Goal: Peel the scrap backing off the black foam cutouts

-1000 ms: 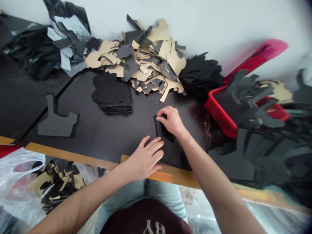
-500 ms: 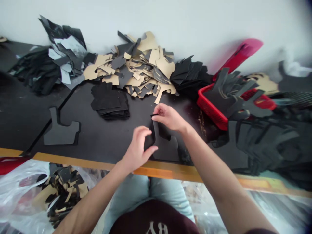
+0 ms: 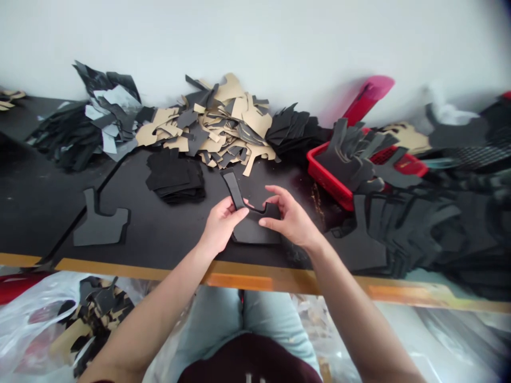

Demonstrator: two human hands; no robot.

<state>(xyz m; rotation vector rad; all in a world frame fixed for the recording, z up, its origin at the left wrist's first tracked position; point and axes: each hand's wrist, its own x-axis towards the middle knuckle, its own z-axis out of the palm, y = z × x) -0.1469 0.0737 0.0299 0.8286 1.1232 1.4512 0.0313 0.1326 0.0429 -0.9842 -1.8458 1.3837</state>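
A dark grey cut foam piece with an upright arm stands slightly tilted near the table's front edge. My left hand pinches the base of that arm between thumb and fingers. At the piece's right end, my right hand has its thumb and fingers apart around the notched corner, not closed on it. A similar grey piece lies flat to the left. Behind my left hand is a stack of black pieces.
Beige and grey scraps are heaped by the wall. At the right stand a red basket of grey pieces and a row of dark pieces. A plastic bag with scraps is below the table's left edge.
My left hand has closed on the piece's arm. My right hand has let go of the arm's top and moved down and right, fingers spread. The view has shifted slightly.
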